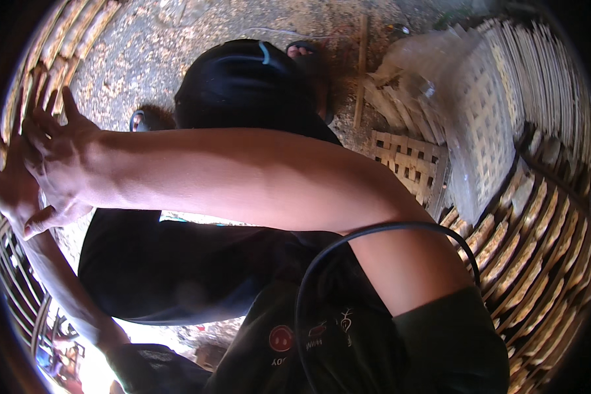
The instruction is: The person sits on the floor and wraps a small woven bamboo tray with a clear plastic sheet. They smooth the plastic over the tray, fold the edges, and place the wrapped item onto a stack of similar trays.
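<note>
My right hand (62,161) is stretched across to the far left, its fingers spread apart, over the edge of rows of pale-edged bamboo slats (79,23). Behind it and partly hidden, my left hand (10,184) reaches up against the same side, fingers extended near the slats. Whether either hand touches them is unclear. My right forearm crosses above my black-clad legs (243,79), and a black cable (400,225) loops over that arm.
At the right stand woven bamboo panels (407,161), a plastic-covered stack of thin boards (479,118) and more slatted rows (538,276). A wooden stick (360,72) lies on the speckled floor (144,52). Curved dark rods (20,289) show at lower left.
</note>
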Available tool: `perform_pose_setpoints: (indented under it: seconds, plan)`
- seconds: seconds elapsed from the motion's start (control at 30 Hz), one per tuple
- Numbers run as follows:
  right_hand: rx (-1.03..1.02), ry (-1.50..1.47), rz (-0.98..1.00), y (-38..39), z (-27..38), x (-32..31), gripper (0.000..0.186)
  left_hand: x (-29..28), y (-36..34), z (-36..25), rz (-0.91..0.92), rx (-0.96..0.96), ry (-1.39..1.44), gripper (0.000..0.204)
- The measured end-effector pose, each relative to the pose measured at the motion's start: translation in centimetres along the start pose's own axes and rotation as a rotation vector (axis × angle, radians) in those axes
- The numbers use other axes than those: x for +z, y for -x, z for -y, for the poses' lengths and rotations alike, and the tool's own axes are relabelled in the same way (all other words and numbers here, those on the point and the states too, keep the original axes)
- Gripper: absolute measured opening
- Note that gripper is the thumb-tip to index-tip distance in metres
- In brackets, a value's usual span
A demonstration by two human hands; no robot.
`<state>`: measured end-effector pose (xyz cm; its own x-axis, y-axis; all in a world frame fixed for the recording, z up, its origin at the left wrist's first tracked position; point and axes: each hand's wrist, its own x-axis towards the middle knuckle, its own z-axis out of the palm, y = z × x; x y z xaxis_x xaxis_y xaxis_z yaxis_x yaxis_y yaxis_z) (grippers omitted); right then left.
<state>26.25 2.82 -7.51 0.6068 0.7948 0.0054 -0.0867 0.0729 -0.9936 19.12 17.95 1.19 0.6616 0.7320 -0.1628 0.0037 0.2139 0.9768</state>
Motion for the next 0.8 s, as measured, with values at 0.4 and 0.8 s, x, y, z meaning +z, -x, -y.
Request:
perform_pose_setpoints:
  seconds: [0.4, 0.8]
  plan:
    - [0.132, -0.529, -0.032, -0.1, 2.7, -2.1, 0.092, 3.4, -1.3, 3.1, 0.027, -0.118, 0.057, 0.085]
    - [-0.035, -0.438, -0.094, -0.4, 10.2, -4.1, 0.089, 7.7, 0.3, 1.4, 0.129, -0.187, 0.107, 0.079]
